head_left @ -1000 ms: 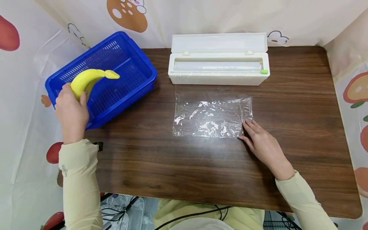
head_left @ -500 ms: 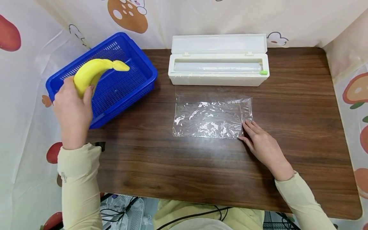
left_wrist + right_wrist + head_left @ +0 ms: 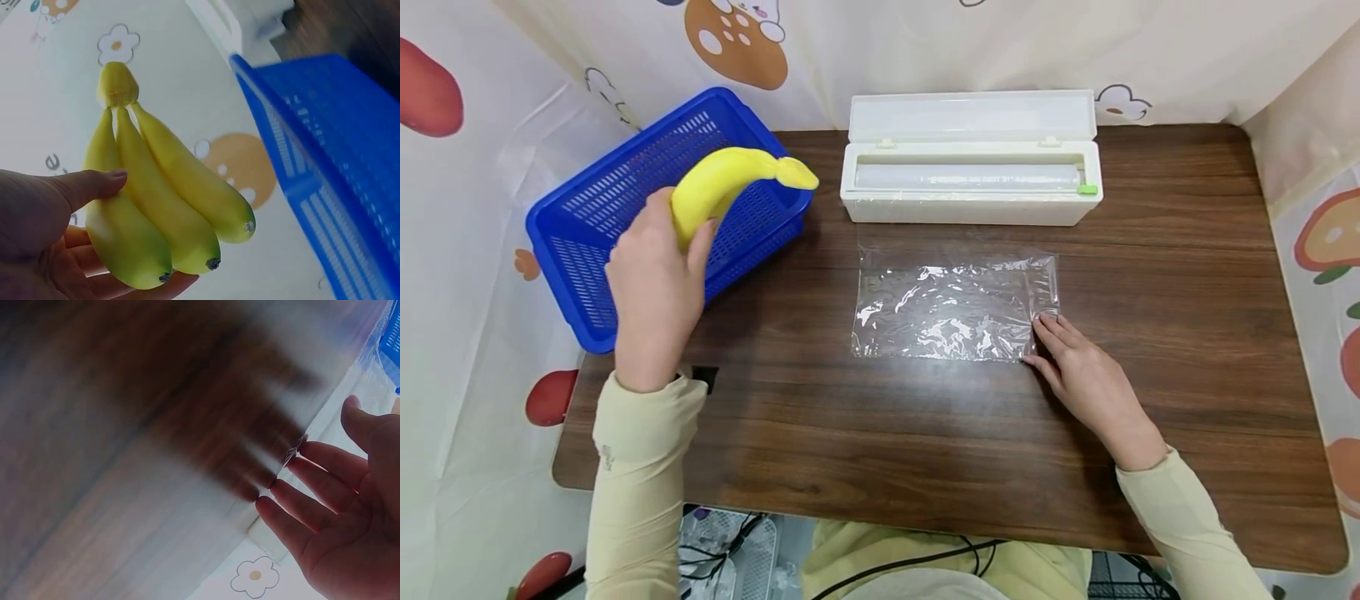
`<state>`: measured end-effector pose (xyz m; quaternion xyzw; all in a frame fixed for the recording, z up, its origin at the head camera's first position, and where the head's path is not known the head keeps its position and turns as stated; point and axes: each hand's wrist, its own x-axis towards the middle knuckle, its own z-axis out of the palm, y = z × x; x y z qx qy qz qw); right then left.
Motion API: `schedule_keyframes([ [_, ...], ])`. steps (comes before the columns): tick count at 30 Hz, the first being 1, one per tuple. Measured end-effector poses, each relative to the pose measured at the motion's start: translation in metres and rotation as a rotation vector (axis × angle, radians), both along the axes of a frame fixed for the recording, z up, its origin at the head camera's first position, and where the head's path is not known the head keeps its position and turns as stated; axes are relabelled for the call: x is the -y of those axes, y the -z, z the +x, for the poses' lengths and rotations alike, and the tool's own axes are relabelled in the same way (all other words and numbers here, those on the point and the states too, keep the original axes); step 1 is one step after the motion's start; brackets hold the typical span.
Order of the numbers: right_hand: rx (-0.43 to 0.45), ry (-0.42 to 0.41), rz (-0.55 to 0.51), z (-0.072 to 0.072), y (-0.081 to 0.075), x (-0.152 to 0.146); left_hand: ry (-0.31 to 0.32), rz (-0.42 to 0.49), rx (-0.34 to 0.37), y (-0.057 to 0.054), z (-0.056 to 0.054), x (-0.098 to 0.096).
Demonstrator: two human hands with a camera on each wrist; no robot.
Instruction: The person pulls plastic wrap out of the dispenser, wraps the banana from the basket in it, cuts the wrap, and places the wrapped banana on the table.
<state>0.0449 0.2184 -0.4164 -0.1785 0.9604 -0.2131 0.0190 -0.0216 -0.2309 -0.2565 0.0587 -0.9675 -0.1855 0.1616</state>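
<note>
A bunch of bananas [image 3: 156,194] shows as three yellow fruits with green tips, joined at one stem, in the left wrist view. My left hand [image 3: 658,279] grips it, thumb on top and fingers beneath, over the blue basket [image 3: 587,329] in the head view. Flat on the table lies a clear sheet of plastic film [image 3: 943,312], wrinkled and shiny. My right hand [image 3: 1090,383] rests on the film's lower right corner with extended fingers; in the right wrist view its fingertips [image 3: 265,503] touch the table surface.
Behind the film stands a white cling film dispenser [image 3: 970,208], its lid raised, a roll inside and a green slider [image 3: 1087,190] at its right end. The brown wooden table [image 3: 880,442] meets a patterned curtain [image 3: 962,50] at the back. Cables [image 3: 722,550] hang below the front edge.
My left hand has carried the bananas up and to the right, from inside the basket's outline to past its right rim. The right hand and the film have stayed put.
</note>
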Motion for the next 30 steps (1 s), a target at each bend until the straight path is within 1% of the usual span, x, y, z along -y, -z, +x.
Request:
schedule_keyframes([
  [4, 0.007, 0.006, -0.005, 0.000, -0.001, 0.000, 0.020, 0.015, 0.012, 0.003, -0.002, -0.014],
  [10, 0.011, 0.011, -0.011, -0.001, -0.001, 0.001, 0.063, 0.027, 0.004, 0.006, -0.005, -0.037],
  [14, 0.016, 0.016, -0.010, -0.001, 0.000, 0.001, 0.118, 0.017, 0.008, 0.012, -0.008, -0.056],
  [21, -0.004, 0.025, -0.028, 0.000, 0.001, 0.002, 0.244, 0.023, 0.014, 0.026, -0.016, -0.092],
  [26, 0.012, 0.024, -0.023, 0.000, 0.000, 0.001, 0.300, 0.022, 0.047, 0.035, -0.019, -0.111],
  [30, 0.019, 0.022, -0.019, 0.000, 0.000, 0.000, 0.335, 0.018, 0.093, 0.041, -0.020, -0.124],
])
